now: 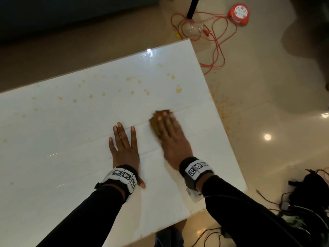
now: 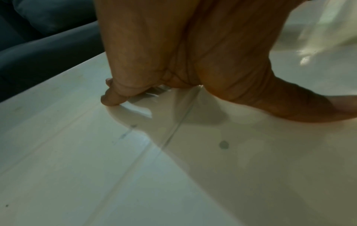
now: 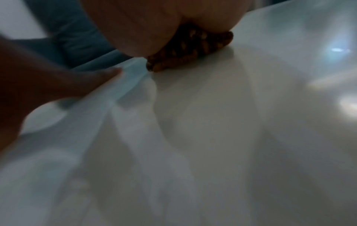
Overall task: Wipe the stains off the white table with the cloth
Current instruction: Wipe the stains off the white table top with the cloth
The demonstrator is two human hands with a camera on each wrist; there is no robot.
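Observation:
The white table (image 1: 62, 157) fills the head view, with several yellowish stains (image 1: 178, 90) scattered across its far half. A small brown cloth (image 1: 156, 120) lies near the table's right side under my right hand (image 1: 169, 132), whose straight fingers press flat on it; the hand is blurred by motion. In the right wrist view the knobbly brown cloth (image 3: 193, 52) shows under the palm (image 3: 139, 24). My left hand (image 1: 124, 147) rests flat on the bare table just left of the cloth, fingers spread. The left wrist view shows that palm (image 2: 183, 45) arched over the table (image 2: 135, 168).
Past the table's far right corner, a red cable reel (image 1: 239, 14) and its loose red cord (image 1: 219, 43) lie on the tiled floor beside a black pole (image 1: 192, 7). Dark cables and gear (image 1: 306, 193) sit on the floor at the right. The table's right edge (image 1: 222, 122) is close to the cloth.

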